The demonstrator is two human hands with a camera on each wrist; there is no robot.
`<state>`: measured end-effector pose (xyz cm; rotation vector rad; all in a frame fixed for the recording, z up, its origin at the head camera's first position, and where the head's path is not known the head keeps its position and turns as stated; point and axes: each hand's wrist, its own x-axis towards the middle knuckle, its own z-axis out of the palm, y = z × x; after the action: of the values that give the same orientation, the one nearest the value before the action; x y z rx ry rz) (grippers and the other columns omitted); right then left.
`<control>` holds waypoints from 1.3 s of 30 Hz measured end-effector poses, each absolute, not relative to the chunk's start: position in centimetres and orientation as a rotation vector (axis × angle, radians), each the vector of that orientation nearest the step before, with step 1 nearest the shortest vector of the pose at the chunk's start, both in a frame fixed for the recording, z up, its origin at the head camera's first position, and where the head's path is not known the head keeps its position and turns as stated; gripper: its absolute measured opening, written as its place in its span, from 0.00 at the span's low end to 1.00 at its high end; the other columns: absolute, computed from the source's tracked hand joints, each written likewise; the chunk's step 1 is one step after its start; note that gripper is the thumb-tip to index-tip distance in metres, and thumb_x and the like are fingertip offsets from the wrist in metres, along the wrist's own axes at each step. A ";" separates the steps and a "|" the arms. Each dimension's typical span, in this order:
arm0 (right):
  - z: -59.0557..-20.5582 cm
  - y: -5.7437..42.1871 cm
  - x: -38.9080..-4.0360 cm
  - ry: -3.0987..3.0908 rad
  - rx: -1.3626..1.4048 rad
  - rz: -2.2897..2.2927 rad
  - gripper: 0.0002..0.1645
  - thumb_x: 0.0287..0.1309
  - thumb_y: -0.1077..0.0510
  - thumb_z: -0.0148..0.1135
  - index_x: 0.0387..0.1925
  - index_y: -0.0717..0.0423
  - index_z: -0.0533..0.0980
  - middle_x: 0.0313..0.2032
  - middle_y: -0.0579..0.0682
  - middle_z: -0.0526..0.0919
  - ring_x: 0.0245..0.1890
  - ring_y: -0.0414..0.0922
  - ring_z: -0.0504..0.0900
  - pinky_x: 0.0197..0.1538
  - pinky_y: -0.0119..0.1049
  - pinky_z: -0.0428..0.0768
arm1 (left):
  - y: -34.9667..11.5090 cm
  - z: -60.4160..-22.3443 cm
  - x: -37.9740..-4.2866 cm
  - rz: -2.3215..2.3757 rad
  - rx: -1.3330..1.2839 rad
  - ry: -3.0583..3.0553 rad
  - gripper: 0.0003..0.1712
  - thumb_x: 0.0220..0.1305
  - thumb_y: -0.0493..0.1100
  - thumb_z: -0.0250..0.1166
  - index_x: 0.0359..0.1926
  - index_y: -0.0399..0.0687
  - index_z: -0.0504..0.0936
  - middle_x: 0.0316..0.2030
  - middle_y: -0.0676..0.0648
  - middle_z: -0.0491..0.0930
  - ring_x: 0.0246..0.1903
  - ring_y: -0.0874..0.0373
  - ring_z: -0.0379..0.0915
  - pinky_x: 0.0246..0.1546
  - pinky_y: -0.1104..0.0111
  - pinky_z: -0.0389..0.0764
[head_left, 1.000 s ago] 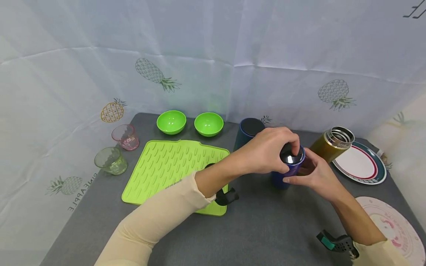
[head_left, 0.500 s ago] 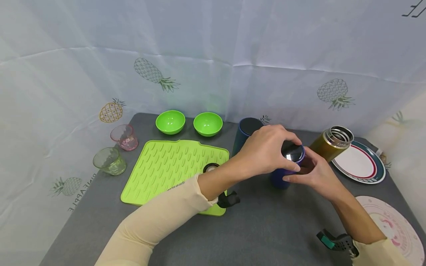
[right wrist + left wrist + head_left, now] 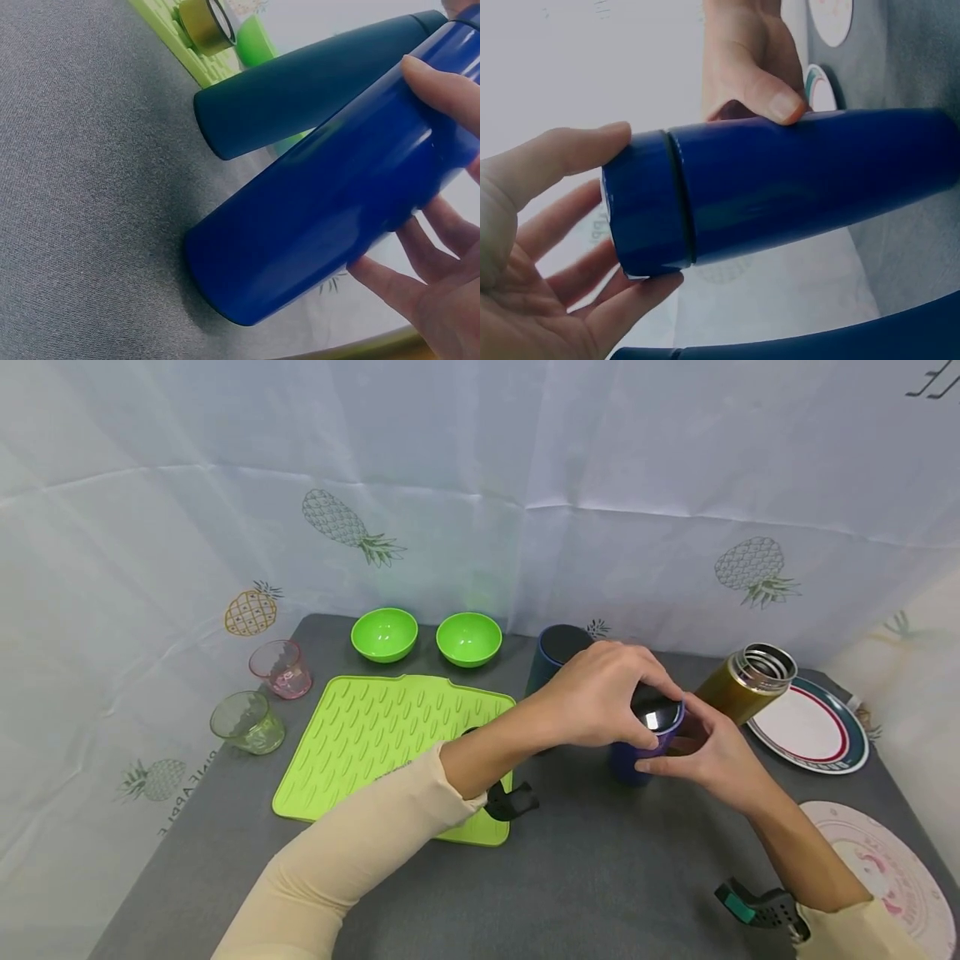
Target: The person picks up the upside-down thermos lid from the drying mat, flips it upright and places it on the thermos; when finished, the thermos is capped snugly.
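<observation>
A person's two hands work at a blue bottle (image 3: 630, 766) standing upright on a grey bench (image 3: 585, 885), right of the middle. The left hand (image 3: 600, 697) grips the bottle's blue cap (image 3: 646, 202) from above, thumb on one side and fingers on the other. The right hand (image 3: 708, 752) holds the bottle's body from the right, its fingers and thumb curved around it. The cap sits on the bottle, a thin dark seam showing between them.

Just left of the blue bottle and farther back stands a dark teal bottle (image 3: 543, 670), partly hidden by the left hand. To the right is a gold bottle (image 3: 727, 693) with an open steel mouth; beyond it lies a white plate (image 3: 802, 727) with a dark green rim. A pink-patterned plate (image 3: 888, 877) lies at the near right.

On the left, a lime-green mat (image 3: 375, 743) carries a gold lid (image 3: 204, 24). The left forearm crosses over the mat's right side. Two green bowls (image 3: 468, 641) sit behind it; a pink glass (image 3: 288, 678) and a green glass (image 3: 260, 728) stand to its left. A pale pineapple-print cloth (image 3: 465, 443) hangs behind.
</observation>
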<state>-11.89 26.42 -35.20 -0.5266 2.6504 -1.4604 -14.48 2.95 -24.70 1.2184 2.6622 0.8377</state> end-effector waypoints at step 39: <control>-35.1 26.1 -11.9 2.677 -0.572 -1.409 0.53 0.50 0.65 0.77 0.76 0.53 0.62 0.56 0.32 0.77 0.51 0.23 0.82 0.49 0.22 0.83 | 2.4 -23.9 -14.1 0.651 1.275 2.660 0.28 0.54 0.50 0.79 0.59 0.62 0.85 0.46 0.57 0.77 0.43 0.67 0.70 0.44 0.79 0.73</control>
<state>-11.86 26.12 -35.14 -0.5718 2.6769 -1.4092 -14.10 2.39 -23.89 1.2751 2.6600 0.6513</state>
